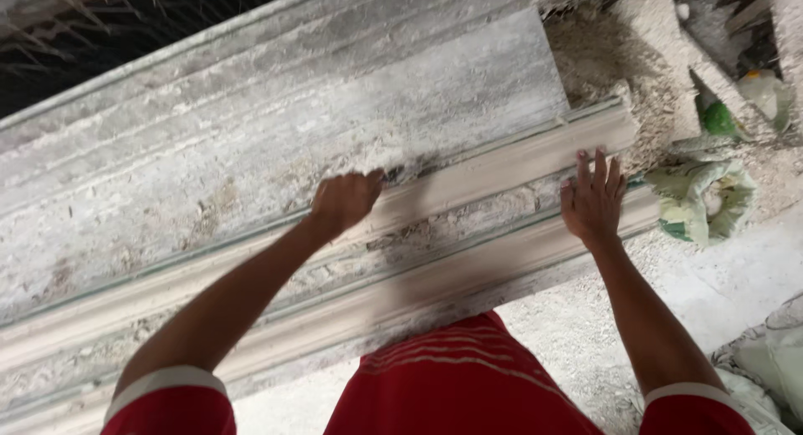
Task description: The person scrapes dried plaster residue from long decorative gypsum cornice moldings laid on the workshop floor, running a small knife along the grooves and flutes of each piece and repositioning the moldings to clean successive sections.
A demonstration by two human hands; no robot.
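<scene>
- Long pale plaster moulding [468, 180] lies on a dusty grey bench [251, 125], running from 8 o'clock up to 2 o'clock across the view.
- Left hand [345, 201] curled loosely, knuckles pressed on the moulding's upper edge; grip hidden, cannot tell if it holds anything.
- Right hand [592, 199] open flat, fingers spread, resting on the moulding near its 2 o'clock end.
- Judged stiff, heavy, brittle and chalky: support it at two spread points, never by one end.
- Green sack [703, 202] at 3 o'clock.

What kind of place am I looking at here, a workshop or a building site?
Probably a plaster or cement moulding workshop: both hands, left hand and right hand, rest on a long cast moulding, with a dusty floor and filled sacks nearby.
</scene>
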